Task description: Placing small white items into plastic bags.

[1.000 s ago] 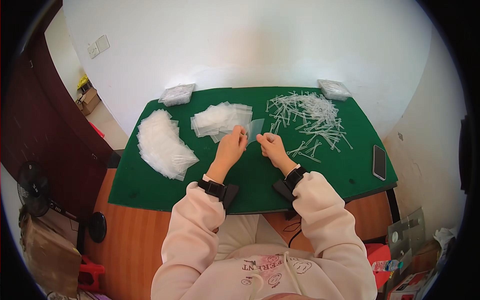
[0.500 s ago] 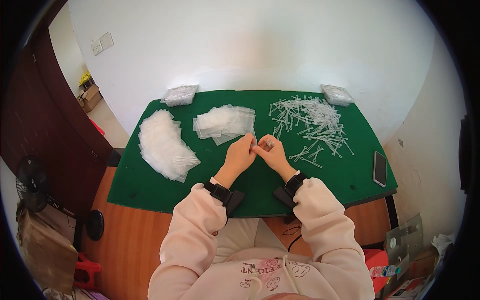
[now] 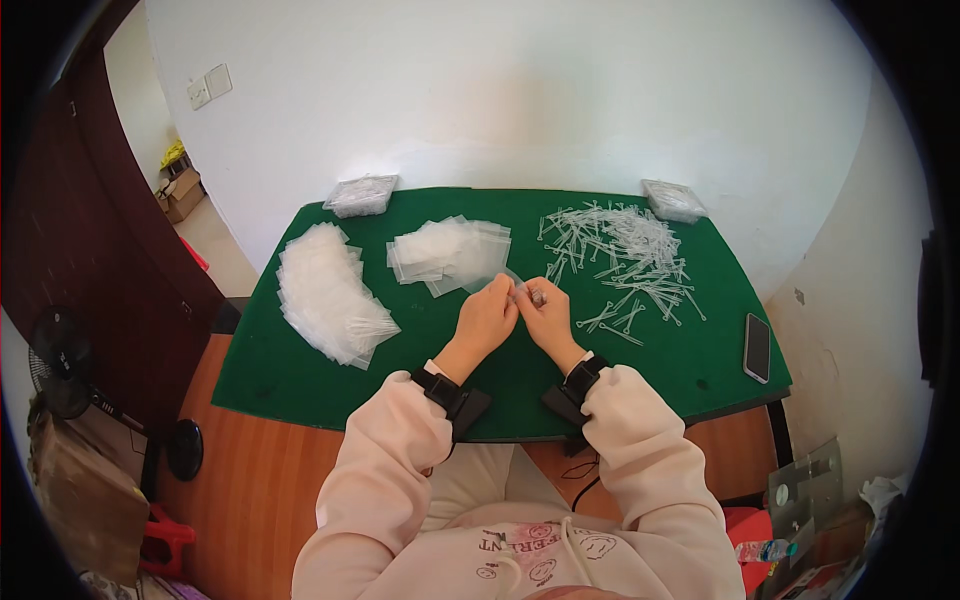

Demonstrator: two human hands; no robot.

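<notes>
My left hand (image 3: 487,318) and my right hand (image 3: 548,318) meet at the middle of the green-covered table, fingertips closed and touching. Between them they pinch a small clear plastic bag (image 3: 511,277), which fans out just beyond the fingers; its lower edge is hidden. Tucked in my right hand's curled fingers is a little bundle of clear plastic sticks (image 3: 539,297). Beyond my left hand lies a spread pile of flat clear zip bags (image 3: 440,248). To the right is a loose heap of clear sticks with looped ends (image 3: 625,240).
Overlapping filled bags (image 3: 325,290) form a curved row at the left. Clear packs stand at the back left (image 3: 362,195) and back right (image 3: 674,200) corners. A phone (image 3: 757,348) lies near the right edge of the green table (image 3: 640,400). A black fan (image 3: 65,360) is at far left.
Both hands have drawn tighter together, and a bag now spreads out beyond the fingertips. My right hand still holds the sticks. The view has shifted slightly.
</notes>
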